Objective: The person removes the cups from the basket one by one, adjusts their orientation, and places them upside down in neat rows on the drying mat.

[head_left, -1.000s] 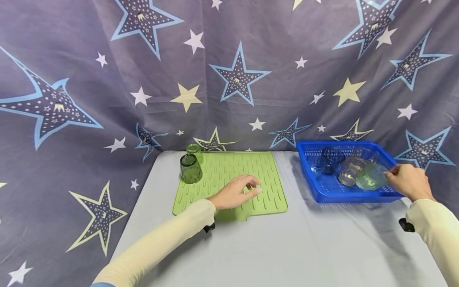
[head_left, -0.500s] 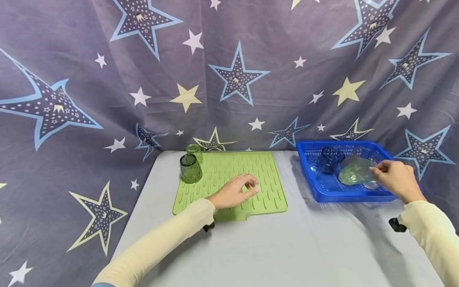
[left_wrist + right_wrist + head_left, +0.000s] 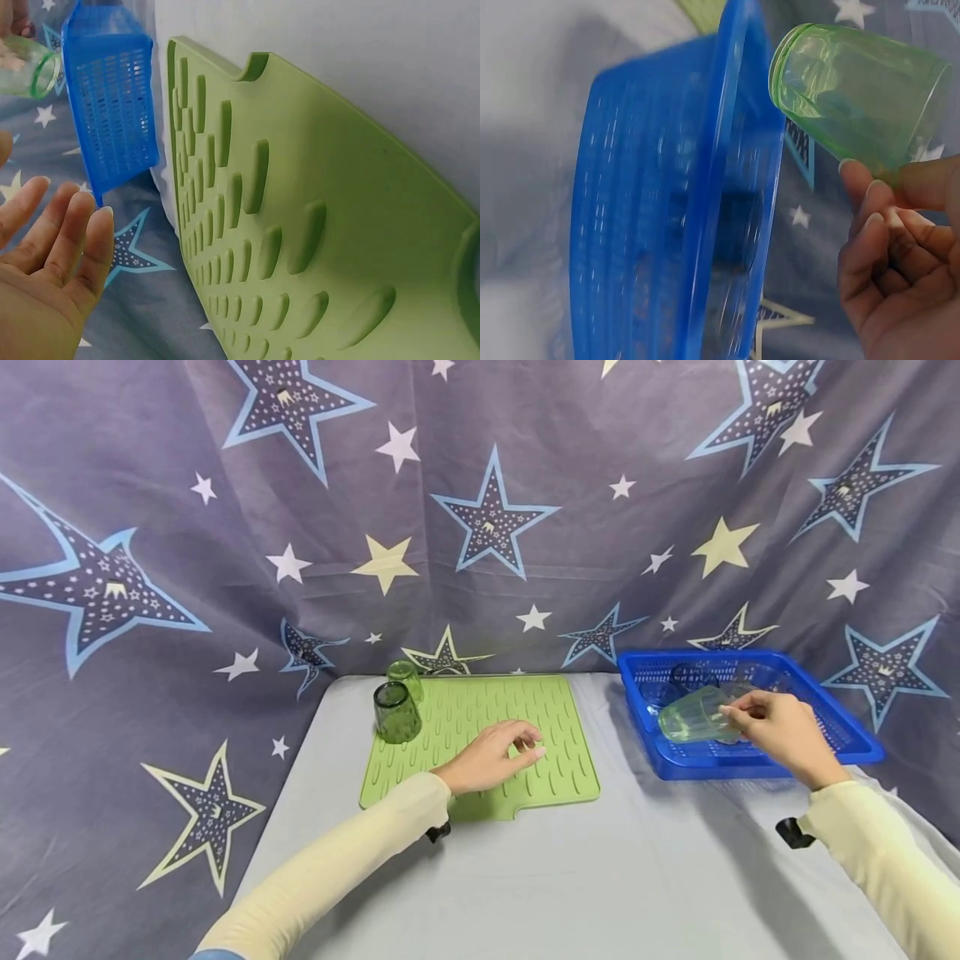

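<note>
A pale green, see-through drinking glass (image 3: 690,717) lies tilted on its side in the air above the blue basket (image 3: 750,768). My right hand (image 3: 783,731) pinches it at one end between thumb and fingers; the right wrist view shows the same glass (image 3: 855,82) just above the basket's rim. My left hand (image 3: 495,756) hovers over the green ridged mat (image 3: 465,702) with loosely bent fingers and nothing in them. Upside down on the mat's far left corner stand a dark green glass (image 3: 397,714) and, behind it, a lighter green glass (image 3: 406,677).
Inside the basket lie more glasses, among them a dark blue glass (image 3: 690,675); some are partly hidden behind the held glass and right hand. A star-patterned cloth (image 3: 495,602) hangs behind the white-covered table (image 3: 570,877).
My right hand has carried the pale green glass left across the basket and raised it, turning it more sideways. The left hand stays in place over the mat.
</note>
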A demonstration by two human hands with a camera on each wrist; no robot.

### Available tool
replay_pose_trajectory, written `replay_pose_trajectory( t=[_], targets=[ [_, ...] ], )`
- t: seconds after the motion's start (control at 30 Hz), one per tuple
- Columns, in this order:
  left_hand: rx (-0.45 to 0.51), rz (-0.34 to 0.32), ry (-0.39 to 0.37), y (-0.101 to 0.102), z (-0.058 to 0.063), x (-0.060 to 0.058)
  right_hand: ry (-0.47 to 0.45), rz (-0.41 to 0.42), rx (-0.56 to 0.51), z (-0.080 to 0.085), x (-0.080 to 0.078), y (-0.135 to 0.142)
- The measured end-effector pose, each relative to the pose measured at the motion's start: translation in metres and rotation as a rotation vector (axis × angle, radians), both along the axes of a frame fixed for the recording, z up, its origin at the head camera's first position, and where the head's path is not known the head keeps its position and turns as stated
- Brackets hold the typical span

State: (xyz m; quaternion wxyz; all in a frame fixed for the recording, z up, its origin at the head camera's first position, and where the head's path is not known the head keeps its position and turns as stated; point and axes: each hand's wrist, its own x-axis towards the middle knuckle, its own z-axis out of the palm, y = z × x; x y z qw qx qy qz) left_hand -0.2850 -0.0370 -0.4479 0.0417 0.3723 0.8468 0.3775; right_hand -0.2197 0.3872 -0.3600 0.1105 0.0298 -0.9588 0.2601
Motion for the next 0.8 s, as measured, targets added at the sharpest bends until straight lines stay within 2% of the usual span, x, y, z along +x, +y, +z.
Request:
replay_pose_trajectory(
  t=[0.17,0.33,0.6,0.8],
  targets=[
    [-0.011,0.011,0.004,0.001,0.005,0.001,0.014,0.069,-0.04,0.003,0.001,-0.023],
    [0.012,-0.004,0.005,0.004,0.011,0.001,-0.009,0.104,-0.08,0.003,0.005,-0.044],
    [0.011,-0.033,-0.004,0.014,0.013,0.001,-0.089,0.145,-0.19,-0.005,0.009,-0.073],
    [-0.018,-0.067,0.018,0.023,0.015,0.004,-0.113,0.194,-0.28,-0.015,0.011,-0.094]
  ],
)
